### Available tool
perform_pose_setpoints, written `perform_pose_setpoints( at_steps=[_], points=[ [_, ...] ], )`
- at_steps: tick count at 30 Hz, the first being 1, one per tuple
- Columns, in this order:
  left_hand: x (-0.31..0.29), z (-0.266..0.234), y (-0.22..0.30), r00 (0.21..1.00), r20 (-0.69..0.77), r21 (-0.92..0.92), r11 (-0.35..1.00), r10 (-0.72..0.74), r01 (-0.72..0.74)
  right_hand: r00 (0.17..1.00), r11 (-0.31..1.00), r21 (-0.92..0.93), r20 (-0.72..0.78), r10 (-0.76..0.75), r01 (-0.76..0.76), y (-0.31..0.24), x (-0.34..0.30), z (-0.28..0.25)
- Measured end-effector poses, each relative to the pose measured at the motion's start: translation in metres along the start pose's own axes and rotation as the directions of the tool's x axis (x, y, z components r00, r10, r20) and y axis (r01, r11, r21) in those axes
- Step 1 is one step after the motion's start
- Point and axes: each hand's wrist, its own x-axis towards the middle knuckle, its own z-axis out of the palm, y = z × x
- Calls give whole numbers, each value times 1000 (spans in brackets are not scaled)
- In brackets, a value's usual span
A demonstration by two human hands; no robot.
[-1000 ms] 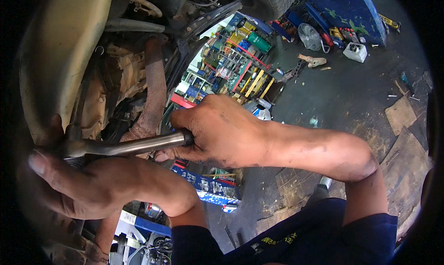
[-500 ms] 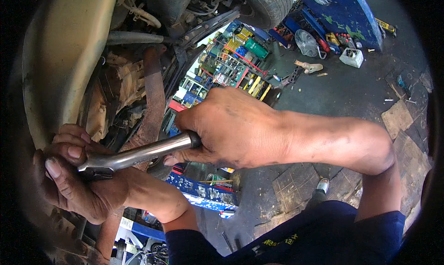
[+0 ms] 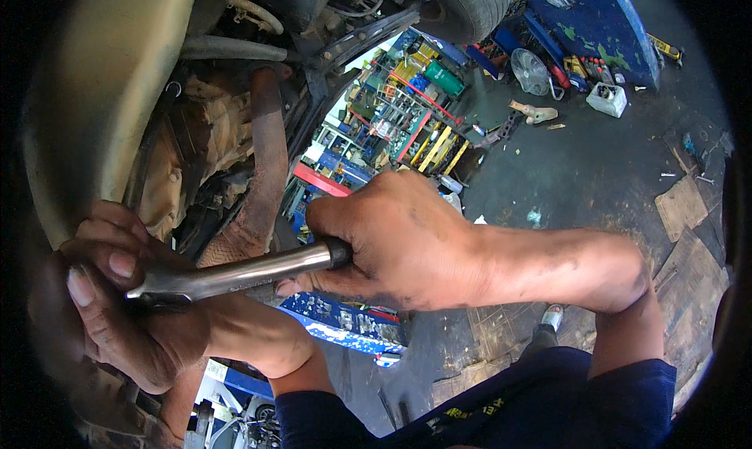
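Note:
My right hand (image 3: 395, 241) is closed in a fist around the dark end of a shiny steel wrench (image 3: 254, 270), thumb below the handle. The wrench slants from that fist down to the left. At its other end my left hand (image 3: 129, 316) curls its fingers about the flared head, thumb pointing up beside it. What the head sits on is hidden by the left hand. Close above and behind the hands is a vehicle's underside, with a rusty exhaust pipe (image 3: 266, 147) and a dirty tan metal casing (image 3: 168, 175).
A large smooth tan panel (image 3: 117, 73) runs along the left. At the top hangs a tyre (image 3: 470, 6). Blue lift parts (image 3: 345, 324), cluttered shelves (image 3: 392, 120), a fan (image 3: 530, 71) and a white container (image 3: 607, 99) stand beyond. Cardboard (image 3: 680, 208) lies on the floor.
My right hand and the handle end have moved slightly down and right in view. The left hand stays at the wrench head. The background has shifted a little too, so the head view turned.

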Motion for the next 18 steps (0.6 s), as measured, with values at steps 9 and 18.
perform_pose_setpoints(
  at_steps=[9, 18],
  points=[
    [9, -19, -9, 973, 217, -303, 953, 75, -6, 998, 982, 179, 38, 59, -65, -2, -3, 25],
    [15, -32, -10, 950, 303, -234, 972, 76, -3, 996, 952, 306, -85, 41, -13, -3, -5, 57]
  ],
)
